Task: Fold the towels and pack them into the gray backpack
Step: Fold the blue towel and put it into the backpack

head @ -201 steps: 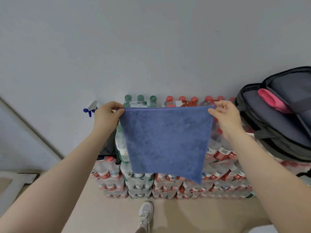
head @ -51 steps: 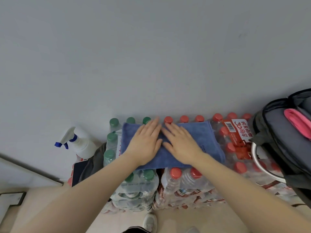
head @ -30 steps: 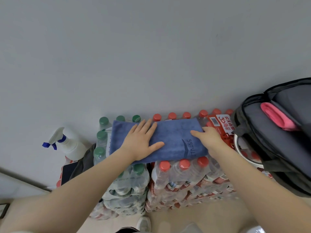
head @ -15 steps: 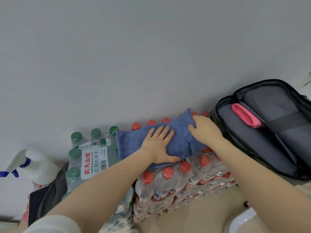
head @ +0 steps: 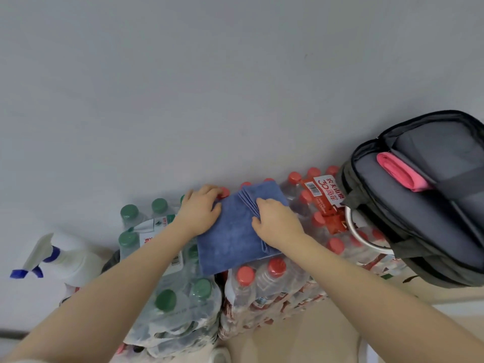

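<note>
1. A folded blue microfibre towel (head: pixel 230 239) is lying on top of the shrink-wrapped packs of red-capped plastic water bottles (head: pixel 272 284), with its stacked folded edges showing along its right side and at its far end.
2. The left hand (head: pixel 200 208) is resting on the towel's left far edge, fingers curled down over that edge and gripping it; the fingertips are reaching toward a red cap at the back.
3. The right hand (head: pixel 275 221) is sitting on the towel's right side, fingers bent and pinching the layered folds near the far corner, while the wrist is lying over the near right corner.
4. The open gray fabric backpack (head: pixel 424 205) is standing to the right of the towel, resting on the bottle packs and well apart from both hands.
5. A rolled pink towel (head: pixel 400 171) is sitting tucked in a pocket inside the backpack, beneath a dark strap.
6. A white curved rim (head: pixel 352 231) is showing just under the backpack's left edge; what it belongs to cannot be told.
7. Shrink-wrapped packs of green-capped plastic water bottles (head: pixel 167 297) are standing to the left of the red-capped ones, partly under the left forearm.
8. A white spray bottle with a blue nozzle (head: pixel 60 258) is standing at the far left, beside the green-capped packs, against the pale gray wall (head: pixel 209 87).
</note>
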